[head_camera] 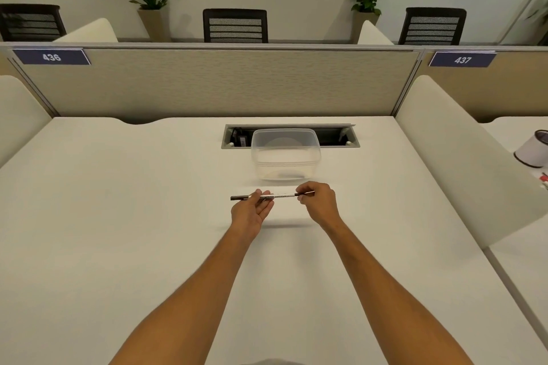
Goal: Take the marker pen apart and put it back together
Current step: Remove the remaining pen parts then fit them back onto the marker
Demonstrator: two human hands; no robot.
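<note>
On the white desk [118, 216] in this office cubicle, I see my left hand [252, 210] and right hand [318, 200] pinching the marker pen [278, 195] level above the surface, one near each end. Just beyond it sits a clear plastic container [286, 154], then the beige partition [222, 83].

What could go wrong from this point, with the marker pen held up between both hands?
1. The marker pen is held above the table only by fingertips; the left hand lies half open beneath it, so a pull by the right hand could slip it loose.
2. A freed cap might roll across the table instead of into the clear container.
</note>
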